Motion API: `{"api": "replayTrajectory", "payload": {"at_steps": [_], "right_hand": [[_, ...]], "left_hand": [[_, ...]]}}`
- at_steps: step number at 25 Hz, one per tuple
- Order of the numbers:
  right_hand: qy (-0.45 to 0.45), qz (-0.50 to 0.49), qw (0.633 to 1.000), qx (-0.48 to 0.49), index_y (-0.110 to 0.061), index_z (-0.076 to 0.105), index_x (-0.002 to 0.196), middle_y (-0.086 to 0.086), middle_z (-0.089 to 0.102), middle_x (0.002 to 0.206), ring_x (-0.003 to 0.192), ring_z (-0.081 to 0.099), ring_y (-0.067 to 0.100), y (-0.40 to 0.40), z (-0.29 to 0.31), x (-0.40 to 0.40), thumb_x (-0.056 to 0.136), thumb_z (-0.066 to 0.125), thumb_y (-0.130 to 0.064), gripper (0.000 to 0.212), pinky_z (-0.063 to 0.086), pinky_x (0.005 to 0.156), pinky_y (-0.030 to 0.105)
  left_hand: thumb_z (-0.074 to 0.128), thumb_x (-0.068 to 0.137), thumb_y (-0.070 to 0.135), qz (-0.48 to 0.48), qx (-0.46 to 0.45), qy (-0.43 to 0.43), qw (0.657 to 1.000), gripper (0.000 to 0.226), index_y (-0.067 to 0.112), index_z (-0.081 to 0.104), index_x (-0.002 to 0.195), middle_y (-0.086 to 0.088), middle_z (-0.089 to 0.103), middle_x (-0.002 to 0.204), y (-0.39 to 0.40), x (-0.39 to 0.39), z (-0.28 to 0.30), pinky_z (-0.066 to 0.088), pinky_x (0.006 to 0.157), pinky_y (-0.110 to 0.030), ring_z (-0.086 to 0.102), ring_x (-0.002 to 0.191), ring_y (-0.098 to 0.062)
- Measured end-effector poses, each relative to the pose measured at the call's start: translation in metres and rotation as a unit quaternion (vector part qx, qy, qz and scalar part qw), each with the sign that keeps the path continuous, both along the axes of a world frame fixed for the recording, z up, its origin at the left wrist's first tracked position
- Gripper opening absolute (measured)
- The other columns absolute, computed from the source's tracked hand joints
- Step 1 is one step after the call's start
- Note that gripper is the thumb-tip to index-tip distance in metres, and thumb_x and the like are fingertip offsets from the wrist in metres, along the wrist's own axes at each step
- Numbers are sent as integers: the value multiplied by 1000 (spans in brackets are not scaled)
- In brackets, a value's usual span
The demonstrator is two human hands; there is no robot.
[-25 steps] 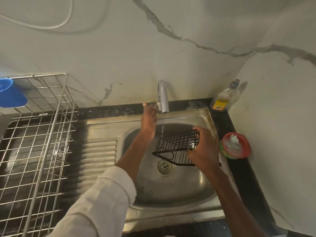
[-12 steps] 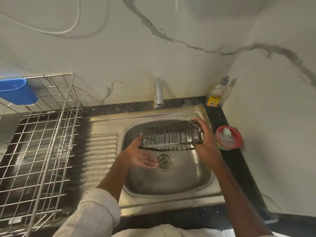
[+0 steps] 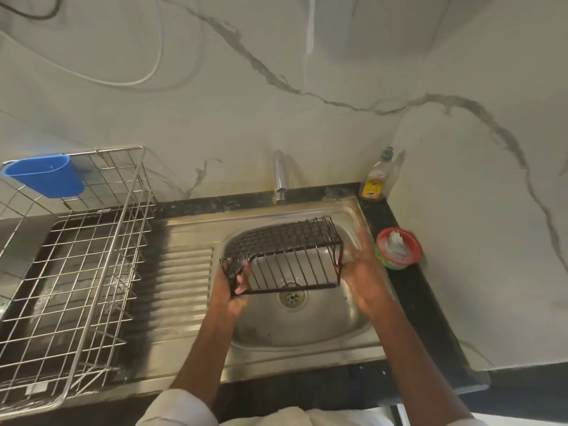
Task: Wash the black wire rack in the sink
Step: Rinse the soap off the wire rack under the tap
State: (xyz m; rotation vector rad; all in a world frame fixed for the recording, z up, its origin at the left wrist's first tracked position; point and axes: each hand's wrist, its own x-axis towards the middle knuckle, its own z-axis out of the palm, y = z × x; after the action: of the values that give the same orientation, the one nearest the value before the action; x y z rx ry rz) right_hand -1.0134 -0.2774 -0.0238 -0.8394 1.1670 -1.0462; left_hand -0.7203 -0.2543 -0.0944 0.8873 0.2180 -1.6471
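Now lifted clear of the steel tap (image 3: 279, 176), black wire rack (image 3: 284, 255) held above drain: left hand (image 3: 232, 289) gripping one end, right hand (image 3: 362, 272) spread flat against other. Rinse probably finished.

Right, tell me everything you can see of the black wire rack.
The black wire rack is a small box-shaped basket of thin dark metal rods, with parallel bars and a closer grid on its upper face. It is held tilted in the air above the steel sink bowl, over the drain. The left hand curls fingers round its left end; the right hand lies against its right end, fingers fairly straight. No water is running onto it.
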Motion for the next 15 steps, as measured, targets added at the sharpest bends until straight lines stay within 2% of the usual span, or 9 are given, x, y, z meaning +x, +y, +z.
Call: {"api": "replayTrajectory", "payload": {"at_steps": [1,2,4,5,6,7,9,12,15], "right_hand": [[-101,-22,991,85,-27,47,150,14,60,144,127,62,32,1,0,-3,92,68,-14,63,51,104,55],[-122,-38,981,145,-18,58,138,17,70,126,112,70,36,2,2,-2,96,65,-31,45,57,93,54],[-10,-26,985,169,-19,67,112,7,76,95,85,72,26,5,7,4,92,61,-64,49,56,67,39],[50,-13,987,155,-24,67,107,0,73,90,79,69,20,6,10,8,82,65,-74,55,54,63,36],[97,-14,987,130,-28,68,109,-5,72,95,83,68,17,5,12,11,71,70,-79,63,57,67,38],[121,-17,988,96,-30,67,117,-6,72,108,94,70,18,1,13,12,66,73,-82,73,60,80,45],[150,-38,988,7,-35,60,135,-6,67,132,118,65,18,-9,26,7,66,73,-84,86,55,98,48],[193,-83,977,-49,-33,58,138,-7,64,134,119,62,14,-18,35,8,68,63,-90,90,52,91,31],[203,-46,976,67,-26,55,141,-5,59,117,96,61,17,-5,6,18,52,53,-104,118,47,69,27]], "left_hand": [[53,105,35,-1,-7,-38,999,32,6,64,113,-8,73,76,7,-1,2,32,25,-16,62,41,-6],[57,101,38,-1,-17,-78,997,35,7,65,116,-5,74,75,13,-3,6,35,26,-17,62,43,-5],[63,94,46,-22,-31,-159,987,46,10,66,123,-1,76,81,21,-7,17,42,34,-18,62,50,-7],[62,94,51,-46,-48,-204,977,51,11,66,126,-1,76,86,22,-8,26,46,40,-21,61,53,-9],[59,97,58,-77,-70,-252,962,56,11,66,128,-2,77,92,22,-7,37,49,44,-25,61,55,-13],[53,97,68,-109,-93,-306,941,65,12,67,127,-3,77,96,20,-5,49,53,50,-29,64,58,-15],[51,87,87,-178,-130,-396,891,82,18,69,127,-3,76,102,14,1,76,58,65,-36,70,74,-17],[72,71,83,-202,-130,-456,857,82,25,67,130,-1,73,107,11,-3,90,58,79,-40,70,88,-18],[82,60,85,-199,-57,-456,866,98,22,66,133,-6,72,111,19,-16,69,55,78,-42,68,94,-24]]}}
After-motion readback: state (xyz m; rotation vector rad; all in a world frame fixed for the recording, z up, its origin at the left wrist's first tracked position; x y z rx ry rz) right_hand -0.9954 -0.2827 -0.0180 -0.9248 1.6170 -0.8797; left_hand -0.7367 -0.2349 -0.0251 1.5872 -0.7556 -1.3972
